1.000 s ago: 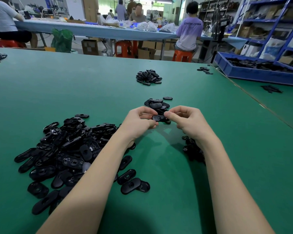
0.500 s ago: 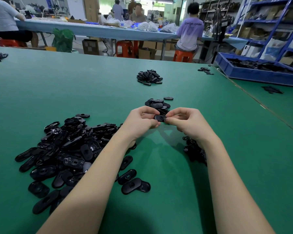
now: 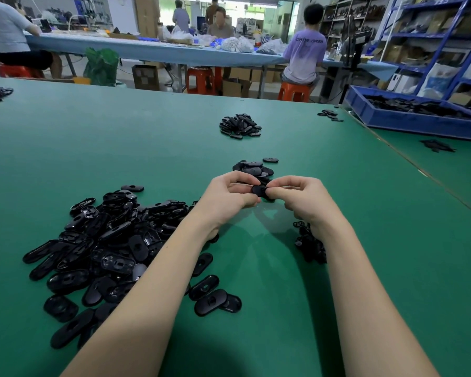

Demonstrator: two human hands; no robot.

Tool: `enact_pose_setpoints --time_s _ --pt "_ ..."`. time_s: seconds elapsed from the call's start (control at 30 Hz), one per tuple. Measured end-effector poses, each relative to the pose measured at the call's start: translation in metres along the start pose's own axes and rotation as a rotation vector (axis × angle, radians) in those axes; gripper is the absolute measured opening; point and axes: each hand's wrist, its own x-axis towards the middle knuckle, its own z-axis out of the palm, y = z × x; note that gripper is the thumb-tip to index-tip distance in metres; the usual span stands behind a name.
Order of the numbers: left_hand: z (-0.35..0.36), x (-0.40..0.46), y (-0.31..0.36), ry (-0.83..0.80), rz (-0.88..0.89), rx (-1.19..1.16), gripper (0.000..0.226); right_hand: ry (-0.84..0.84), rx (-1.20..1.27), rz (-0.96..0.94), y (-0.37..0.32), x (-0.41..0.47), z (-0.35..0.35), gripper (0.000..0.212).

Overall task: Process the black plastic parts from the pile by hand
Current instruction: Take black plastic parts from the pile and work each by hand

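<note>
Mid-step: one part [image 3: 259, 190] pinched between left hand [image 3: 229, 195] and right hand [image 3: 301, 198], above the surface [image 3: 152, 148], right of the pile [image 3: 106, 240]. Next, probably: snap, drop, fetch another.

Bare green table [image 3: 297, 308] lies open between the two forearms and far to the right. A large pile of black parts [image 3: 106, 240] blocks the left hand's [image 3: 229, 198] outer side, a small heap [image 3: 256, 168] lies just beyond both hands, and scraps [image 3: 309, 243] sit under the right wrist.
</note>
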Motion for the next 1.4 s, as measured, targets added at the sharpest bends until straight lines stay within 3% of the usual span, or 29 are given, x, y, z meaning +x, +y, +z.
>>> enact_pose_setpoints --time_s 0.37,0.63,0.8,0.97,1.4 --pt "0.001 0.000 0.001 -0.019 0.035 0.060 0.028 0.007 -0.020 0.081 -0.001 -0.003 0.000 0.007" --pt "0.002 -0.003 0.006 -0.035 -0.047 -0.169 0.026 -0.080 0.049 0.179 -0.001 -0.004 -0.003 0.014" --pt "0.004 -0.003 0.008 -0.001 -0.061 -0.228 0.019 -0.089 0.029 0.128 -0.005 -0.005 -0.002 0.012" --pt "0.001 -0.003 0.006 0.025 -0.046 -0.065 0.020 -0.056 -0.040 0.057 -0.007 -0.004 0.001 0.008" --pt "0.000 -0.002 0.004 0.039 -0.045 0.013 0.017 -0.017 -0.141 -0.025 0.003 0.006 0.004 0.010"
